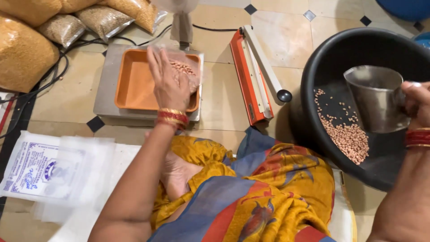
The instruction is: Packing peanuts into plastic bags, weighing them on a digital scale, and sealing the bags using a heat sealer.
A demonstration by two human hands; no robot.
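Observation:
My left hand [169, 83] holds a clear plastic bag [184, 62] with some peanuts in it over the orange tray [134, 85] on a grey weighing scale [106, 89]. My right hand [419, 105] grips a steel cup [376, 98] above a large black tub [340, 58]. Peanuts [347, 136] lie in the bottom of the tub, just below the cup. Both wrists wear red and gold bangles.
An orange heat sealer [251, 74] lies between scale and tub. Filled bags of grain [62, 28] sit at the top left, with black cables beside them. A stack of empty plastic bags [49, 168] lies on the floor at left. My lap in yellow and blue cloth [251, 192] fills the bottom.

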